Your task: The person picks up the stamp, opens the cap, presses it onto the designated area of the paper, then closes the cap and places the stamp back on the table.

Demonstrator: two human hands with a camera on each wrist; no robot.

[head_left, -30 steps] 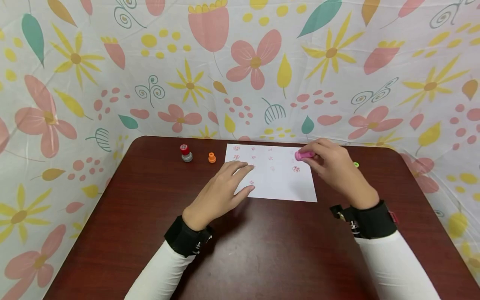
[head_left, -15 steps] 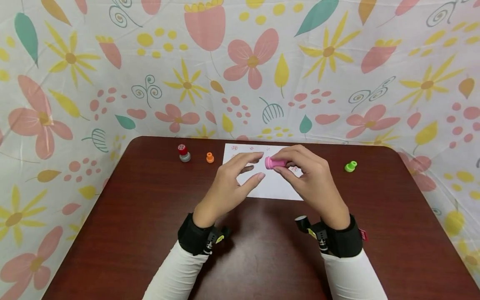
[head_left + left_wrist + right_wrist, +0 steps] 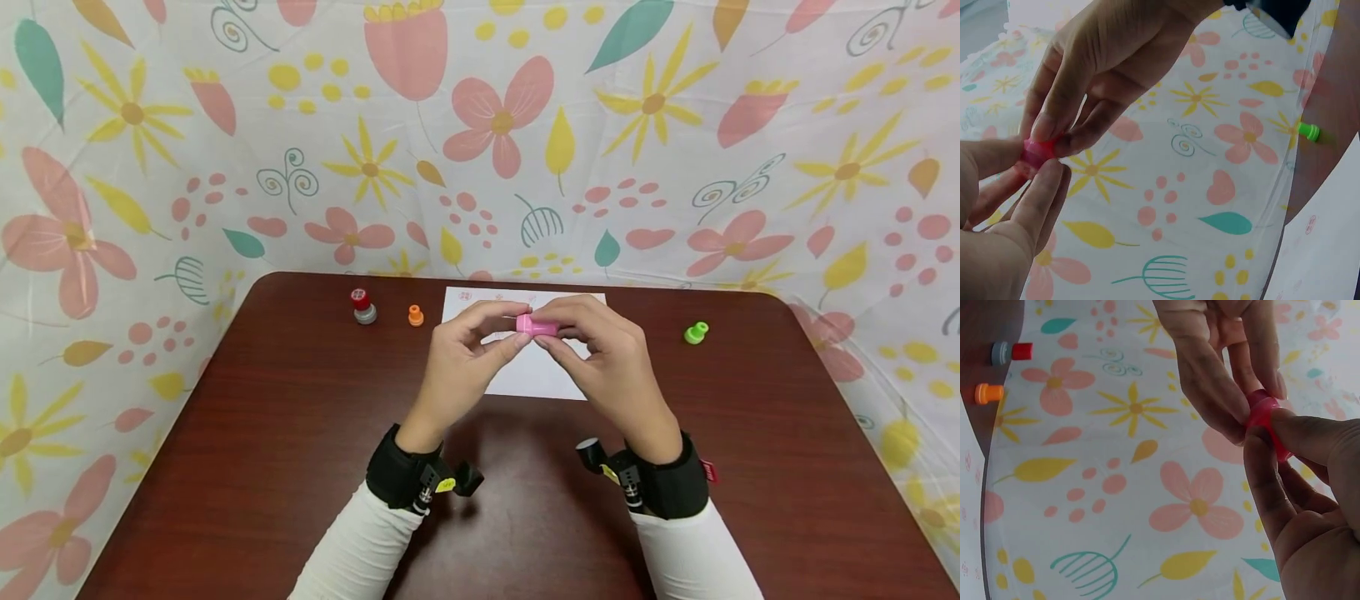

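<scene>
A dark reddish-brown tabletop (image 3: 247,433), read as a clock face in the head view, bears an upright red-topped grey cylinder (image 3: 363,308) at 10 o'clock, with a small orange flared piece (image 3: 416,315) near it at 11. A lime-green piece (image 3: 696,333) stands well apart at 2. White cloth (image 3: 300,117) printed with pink flowers, yellow blooms and teal leaves rises behind, sweeping from 9 through 12 to 3.

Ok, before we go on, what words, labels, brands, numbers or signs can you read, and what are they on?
None is clear enough to quote.
Paper sheet: red marks, too small.
Red-and-gray stamp: pale mark on its red top, too small.
Right wristband: red tag and yellow label, both too small.
Left wristband: yellow label, too small.
Pink stamp: no lettering shows.
</scene>
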